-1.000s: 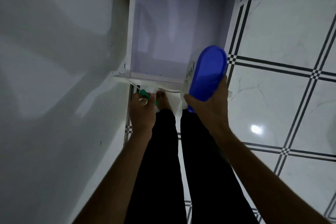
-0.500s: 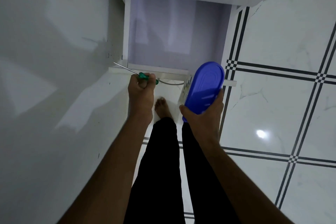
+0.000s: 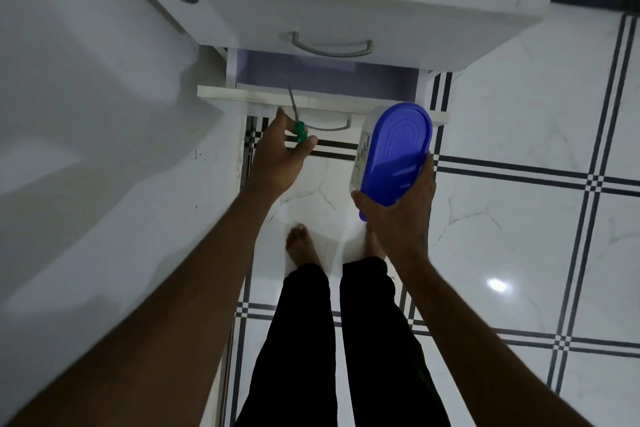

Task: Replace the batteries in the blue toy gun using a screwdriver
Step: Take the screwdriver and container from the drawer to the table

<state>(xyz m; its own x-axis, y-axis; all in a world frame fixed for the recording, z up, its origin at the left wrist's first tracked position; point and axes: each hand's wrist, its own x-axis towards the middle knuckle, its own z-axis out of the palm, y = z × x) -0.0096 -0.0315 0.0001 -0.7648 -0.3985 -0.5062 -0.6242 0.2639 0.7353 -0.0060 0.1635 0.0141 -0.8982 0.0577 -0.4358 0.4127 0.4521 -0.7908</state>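
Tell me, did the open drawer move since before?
Yes. The lower drawer slid inward under the upper drawer's handle, leaving less purple inside showing.

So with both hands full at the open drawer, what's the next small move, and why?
Probably nudge the lower drawer shut with the left hand. That hand holds the green screwdriver right at the drawer's front edge, the right hand grips the blue-lidded container, and the drawer is only partly open, so both items seem already fetched.
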